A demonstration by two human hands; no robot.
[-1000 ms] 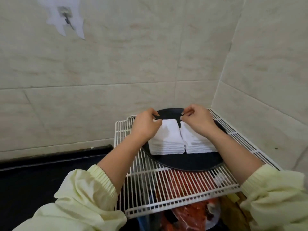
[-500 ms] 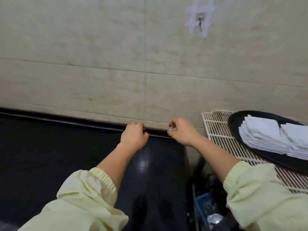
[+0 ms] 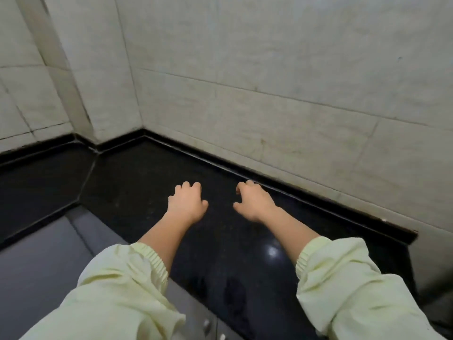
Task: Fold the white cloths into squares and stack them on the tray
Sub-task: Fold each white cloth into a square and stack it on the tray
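My left hand and my right hand hover side by side over a black stone counter, about a hand's width apart. The fingers of both are loosely curled and hold nothing. Pale yellow sleeves cover both forearms. Neither the tray nor any white cloth appears in this view.
A pale tiled wall runs behind the counter and turns a corner at the back left. The counter ends at a right edge. Grey cabinet fronts with small knobs lie below at the near left.
My view has swung left, away from the wire rack and the tray of folded cloths, which have left the frame. Both hands came off the stack and now hang over the bare counter.
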